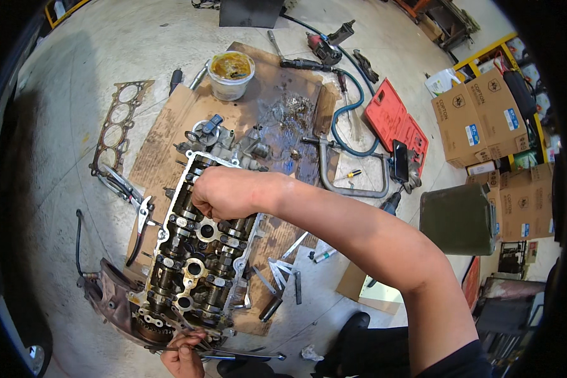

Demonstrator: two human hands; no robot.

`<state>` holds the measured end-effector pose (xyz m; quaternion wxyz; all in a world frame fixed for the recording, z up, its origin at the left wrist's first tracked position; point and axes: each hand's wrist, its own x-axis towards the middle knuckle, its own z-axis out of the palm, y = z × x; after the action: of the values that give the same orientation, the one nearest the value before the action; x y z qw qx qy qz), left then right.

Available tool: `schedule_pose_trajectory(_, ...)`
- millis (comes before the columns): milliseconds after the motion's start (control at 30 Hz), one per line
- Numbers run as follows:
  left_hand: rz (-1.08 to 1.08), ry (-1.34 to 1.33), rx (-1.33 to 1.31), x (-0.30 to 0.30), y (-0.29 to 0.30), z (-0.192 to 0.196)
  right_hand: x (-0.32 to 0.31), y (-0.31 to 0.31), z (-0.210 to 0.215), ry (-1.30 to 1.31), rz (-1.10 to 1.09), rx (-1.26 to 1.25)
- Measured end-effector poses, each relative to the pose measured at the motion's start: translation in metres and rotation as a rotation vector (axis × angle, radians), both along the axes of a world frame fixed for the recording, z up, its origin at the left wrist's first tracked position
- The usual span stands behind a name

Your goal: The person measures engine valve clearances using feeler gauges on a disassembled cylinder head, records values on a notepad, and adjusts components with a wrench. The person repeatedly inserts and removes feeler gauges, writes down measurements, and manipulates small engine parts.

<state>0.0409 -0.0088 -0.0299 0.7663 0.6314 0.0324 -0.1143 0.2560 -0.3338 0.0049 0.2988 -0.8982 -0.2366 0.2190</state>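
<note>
An engine cylinder head lies on cardboard, its camshafts and valve gear exposed and oily. My right hand reaches across from the right to its far end. The fingers are closed and point down among the camshaft parts; whatever they grip is hidden beneath the hand. At the near end, beside the timing sprocket, my left hand is closed around thin dark metal strips. To the right of the cylinder head, a fanned set of feeler gauge blades lies on the cardboard.
Beyond the cylinder head stands a white bucket of brownish grease. A head gasket and pliers lie to the left. Rightward are a C-shaped metal frame, a red tool case, a green jerrycan and cardboard boxes.
</note>
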Motion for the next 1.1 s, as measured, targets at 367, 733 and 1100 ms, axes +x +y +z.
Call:
schedule_pose_trajectory(367,-0.006,-0.010,0.043,0.004,-0.004,0.005,0.020,0.000,0.020,0.252,-0.056,0.063)
schedule_pose_trajectory(733,0.008,-0.019,0.029,0.006,-0.005,0.006,0.024,0.005,0.019,0.303,-0.006,0.024)
schedule_pose_trajectory(1100,0.030,0.009,0.009,0.006,-0.010,0.010,0.011,0.008,-0.012,0.216,0.047,0.041)
